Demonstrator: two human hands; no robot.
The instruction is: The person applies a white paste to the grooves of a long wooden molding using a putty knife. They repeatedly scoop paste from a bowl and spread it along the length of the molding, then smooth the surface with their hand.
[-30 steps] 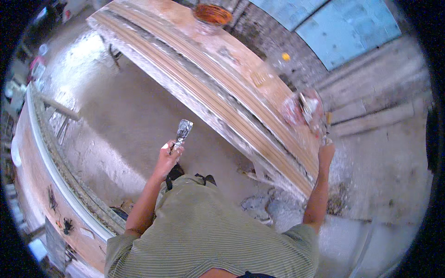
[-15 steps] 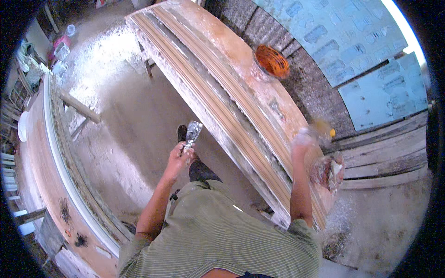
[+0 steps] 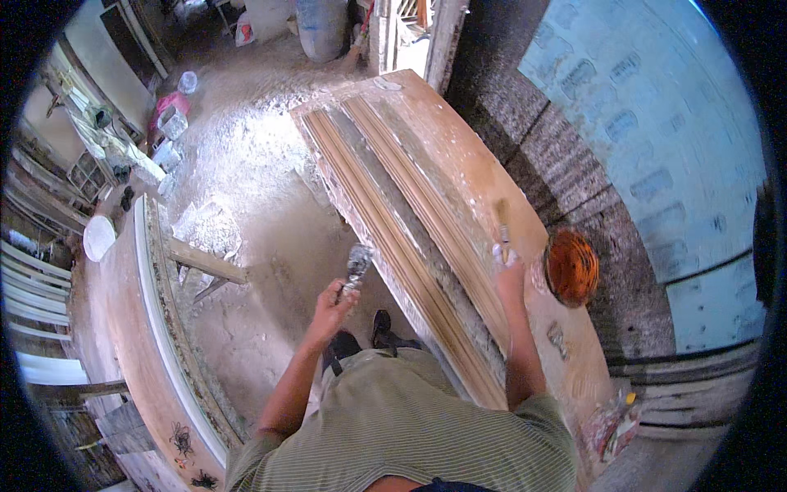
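Note:
My left hand [image 3: 334, 303] is closed around a putty knife [image 3: 358, 261], its smeared metal blade pointing away from me over the near edge of the workbench. In my right hand [image 3: 509, 275] is a paintbrush [image 3: 503, 225], bristles up and forward, above the right part of the bench. Something whitish shows at the fingers of that hand; I cannot make out what. Two long grooved wooden mouldings [image 3: 377, 238] [image 3: 438, 221] lie side by side along the bench. Just right of my right hand stands an orange bowl [image 3: 571, 267] with dark streaks inside.
The pale workbench [image 3: 459, 148] runs from far left to near right. A crumpled plastic bag [image 3: 616, 426] lies at its near right end. Another long board [image 3: 123, 320] curves along my left. Farther off are a blue barrel [image 3: 321, 29] and blue sheeting [image 3: 648, 131] on the right.
My view has shifted toward the bench's far end, and I have stepped forward along it. My right hand has moved away from beside the plastic bag; the brush now shows clearly. The putty knife stays in my left hand.

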